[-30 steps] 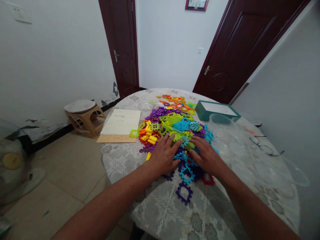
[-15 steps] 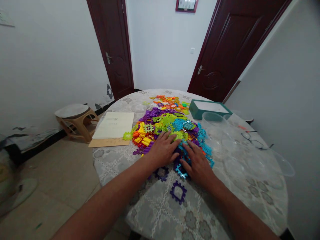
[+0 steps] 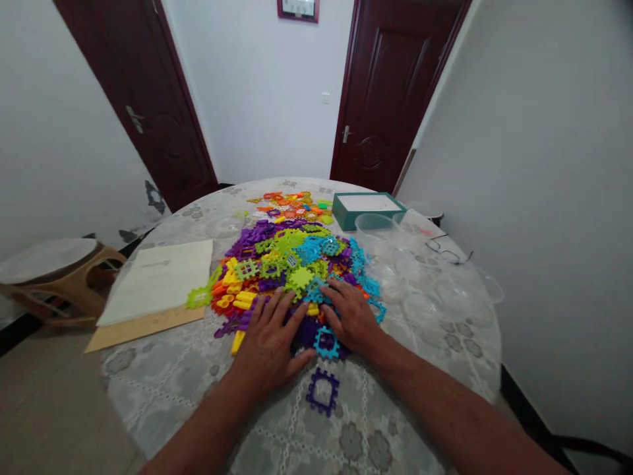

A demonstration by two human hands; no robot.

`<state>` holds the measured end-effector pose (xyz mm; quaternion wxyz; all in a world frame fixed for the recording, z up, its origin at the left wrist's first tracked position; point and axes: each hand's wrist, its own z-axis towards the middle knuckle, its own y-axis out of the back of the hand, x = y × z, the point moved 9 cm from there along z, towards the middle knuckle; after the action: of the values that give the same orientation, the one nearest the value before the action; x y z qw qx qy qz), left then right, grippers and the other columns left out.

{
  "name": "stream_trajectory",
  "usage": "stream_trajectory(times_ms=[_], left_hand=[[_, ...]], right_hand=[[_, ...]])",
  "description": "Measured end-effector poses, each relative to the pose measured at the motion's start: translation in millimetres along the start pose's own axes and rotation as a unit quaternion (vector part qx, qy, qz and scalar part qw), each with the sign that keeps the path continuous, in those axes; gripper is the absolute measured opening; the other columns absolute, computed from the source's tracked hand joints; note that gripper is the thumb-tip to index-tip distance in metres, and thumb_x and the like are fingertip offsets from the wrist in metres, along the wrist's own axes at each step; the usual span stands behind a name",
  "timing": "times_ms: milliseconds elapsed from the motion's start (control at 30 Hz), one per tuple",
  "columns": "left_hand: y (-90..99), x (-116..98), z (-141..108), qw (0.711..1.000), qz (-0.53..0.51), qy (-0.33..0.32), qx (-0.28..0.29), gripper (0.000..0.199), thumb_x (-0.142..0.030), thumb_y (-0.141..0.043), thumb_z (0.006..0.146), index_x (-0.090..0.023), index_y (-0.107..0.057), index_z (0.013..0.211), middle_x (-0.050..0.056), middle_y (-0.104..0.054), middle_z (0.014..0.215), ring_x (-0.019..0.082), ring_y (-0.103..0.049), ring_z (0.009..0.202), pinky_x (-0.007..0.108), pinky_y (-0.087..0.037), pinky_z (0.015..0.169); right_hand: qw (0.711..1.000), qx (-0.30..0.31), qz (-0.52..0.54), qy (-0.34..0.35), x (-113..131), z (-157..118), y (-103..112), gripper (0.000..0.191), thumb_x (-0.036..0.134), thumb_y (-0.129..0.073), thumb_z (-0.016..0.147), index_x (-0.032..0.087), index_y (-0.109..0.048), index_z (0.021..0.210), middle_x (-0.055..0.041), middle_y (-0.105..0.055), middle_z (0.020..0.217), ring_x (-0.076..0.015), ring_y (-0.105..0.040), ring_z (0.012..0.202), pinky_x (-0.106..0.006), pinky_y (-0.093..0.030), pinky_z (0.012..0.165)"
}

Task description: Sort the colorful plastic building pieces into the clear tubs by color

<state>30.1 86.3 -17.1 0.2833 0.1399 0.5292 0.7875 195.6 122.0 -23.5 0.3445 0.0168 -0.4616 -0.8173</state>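
A big heap of plastic building pieces (image 3: 291, 241) in purple, green, blue, yellow and orange covers the middle of the table. My left hand (image 3: 270, 340) lies palm down on its near left edge, fingers spread, beside yellow tube pieces (image 3: 245, 300). On the near right edge rests my right hand (image 3: 353, 315), its fingers apart among blue pieces. Between the hands, a blue square frame piece (image 3: 327, 343) lies close to my right thumb. A dark purple square frame piece (image 3: 322, 392) sits alone nearer to me. What lies beneath my palms is hidden.
Pale paper (image 3: 158, 277) over a brown sheet (image 3: 148, 328) lies at the left. Behind the heap are smaller orange pieces (image 3: 291, 204). A green box (image 3: 368, 206), clear plastic containers (image 3: 425, 297) and glasses (image 3: 448, 251) are at the right. A stool (image 3: 59, 277) stands beside the table.
The view has turned right, so the scene sits further left. My left hand has drawn back toward me and left, away from my right hand, which stays on the heap's right side.
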Motion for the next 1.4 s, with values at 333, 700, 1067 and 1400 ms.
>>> stream_trajectory(times_ms=[333,700,1067,1400], left_hand=[[-1.6,0,3,0.999,0.024,-0.021,-0.031,0.07,-0.052,-0.065,0.094,-0.021,-0.051,0.156,0.019,-0.046,0.164,0.042,-0.035,0.156,0.068,-0.026,0.127],[-5.0,-13,-2,0.998,0.011,-0.051,-0.021,0.069,-0.052,-0.07,0.09,-0.031,-0.055,0.153,0.011,-0.047,0.166,0.04,-0.036,0.156,0.066,-0.026,0.127],[-9.7,-11,3,0.999,0.024,-0.035,-0.012,0.061,-0.047,-0.068,0.093,-0.03,-0.058,0.151,0.013,-0.053,0.161,0.04,-0.041,0.153,0.067,-0.027,0.126],[-5.5,-11,4,1.0,0.012,-0.024,-0.016,0.061,-0.049,-0.068,0.092,-0.031,-0.059,0.149,0.012,-0.055,0.158,0.039,-0.043,0.152,0.065,-0.027,0.127]], right_hand=[[0.999,-0.037,0.007,-0.011,-2,14,5,0.032,0.036,-0.056,0.107,0.02,-0.07,0.13,-0.0133,-0.071,0.133,-0.0289,-0.063,0.126,-0.051,-0.049,0.11],[1.0,-0.027,0.011,-0.001,3,12,7,0.031,0.031,-0.055,0.107,0.02,-0.068,0.132,-0.0136,-0.069,0.137,-0.0282,-0.061,0.129,-0.053,-0.046,0.113],[0.999,-0.03,0.016,-0.002,2,10,7,0.031,0.032,-0.055,0.107,0.021,-0.068,0.133,-0.0135,-0.069,0.137,-0.028,-0.062,0.129,-0.053,-0.048,0.113],[0.999,-0.034,0.027,0.002,0,7,7,0.032,0.03,-0.057,0.106,0.022,-0.068,0.135,-0.013,-0.069,0.138,-0.0278,-0.062,0.129,-0.053,-0.049,0.113]])
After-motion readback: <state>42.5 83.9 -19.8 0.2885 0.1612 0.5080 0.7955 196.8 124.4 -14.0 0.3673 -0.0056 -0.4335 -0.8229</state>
